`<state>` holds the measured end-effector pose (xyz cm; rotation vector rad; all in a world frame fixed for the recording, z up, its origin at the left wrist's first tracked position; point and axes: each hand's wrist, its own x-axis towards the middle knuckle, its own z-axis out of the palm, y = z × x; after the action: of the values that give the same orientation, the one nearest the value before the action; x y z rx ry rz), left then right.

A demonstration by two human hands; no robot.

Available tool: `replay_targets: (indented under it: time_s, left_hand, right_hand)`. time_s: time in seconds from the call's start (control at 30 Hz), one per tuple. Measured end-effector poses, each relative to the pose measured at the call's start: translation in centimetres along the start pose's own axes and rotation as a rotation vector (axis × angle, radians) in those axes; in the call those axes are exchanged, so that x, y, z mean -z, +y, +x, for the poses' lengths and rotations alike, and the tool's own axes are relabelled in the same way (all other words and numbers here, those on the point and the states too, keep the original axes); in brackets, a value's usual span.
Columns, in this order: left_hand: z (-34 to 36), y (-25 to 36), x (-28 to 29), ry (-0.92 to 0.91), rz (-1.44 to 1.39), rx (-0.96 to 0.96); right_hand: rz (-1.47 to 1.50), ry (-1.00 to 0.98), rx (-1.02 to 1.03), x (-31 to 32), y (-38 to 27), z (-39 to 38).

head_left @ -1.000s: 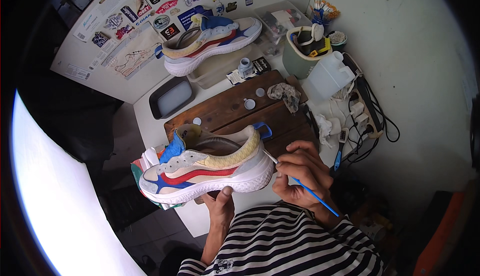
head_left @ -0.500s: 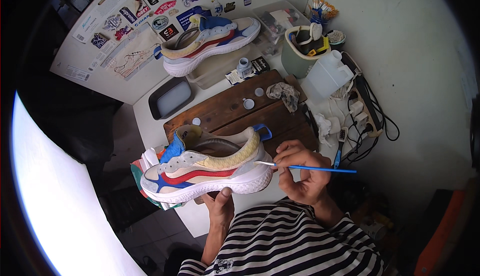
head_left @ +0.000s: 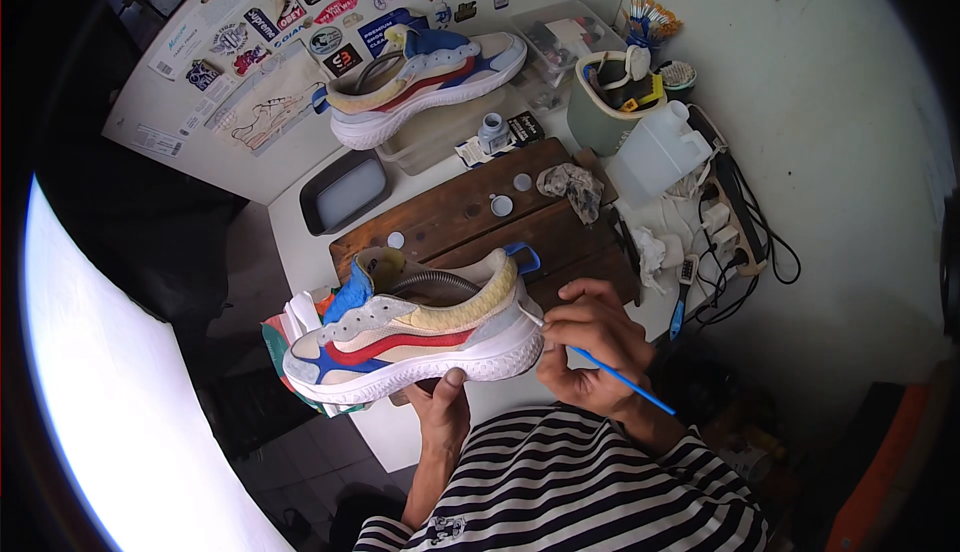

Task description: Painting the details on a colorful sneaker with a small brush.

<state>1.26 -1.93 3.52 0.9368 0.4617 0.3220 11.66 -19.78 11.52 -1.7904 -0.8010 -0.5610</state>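
A sneaker (head_left: 430,337) with a white sole, a red stripe and blue and grey patches is held up over the near side of the table, toe to the left. My left hand (head_left: 441,404) grips it from below, thumb against the sole. Pinched in my right hand (head_left: 597,344) is a thin paintbrush (head_left: 632,382) with a blue handle. Its tip is at the grey heel panel of the sneaker; whether it touches I cannot tell. A coiled metal spring (head_left: 440,280) sits inside the shoe's opening.
Behind, a matching sneaker (head_left: 425,82) rests on a clear plastic box (head_left: 415,147). A dark wooden board (head_left: 440,229) carries small round lids (head_left: 502,206) and a crumpled rag (head_left: 573,189). Nearby are an open paint jar (head_left: 492,134), a black tray (head_left: 343,195), a white jug (head_left: 660,155) and a power strip (head_left: 735,217).
My right hand has shifted slightly left and turned, so the brush handle now slants down to the right. The brush tip has moved back along the heel. My left hand stays on the sneaker.
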Motion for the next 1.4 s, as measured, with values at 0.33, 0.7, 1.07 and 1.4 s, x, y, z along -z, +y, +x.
replay_targets:
  time_s: [0.33,0.7,1.07,1.4]
  left_hand:
    - [0.0,-0.1,0.9,0.004,0.004,0.010]
    - [-0.1,0.3,0.6,-0.004,-0.100,0.044]
    - [-0.2,-0.5,1.5,0.035,0.098,0.020]
    - [-0.1,-0.1,1.2,-0.020,-0.036,0.028]
  right_hand:
    - [0.172,-0.032,-0.035,-0.9,0.4,-0.6]
    - [0.362,0.104,-0.319,-0.2,2.3,-1.2]
    - [0.011,-0.036,0.000,-0.9,-0.7,-0.3]
    - [0.541,0.083,-0.393,-0.2,2.3,-1.9]
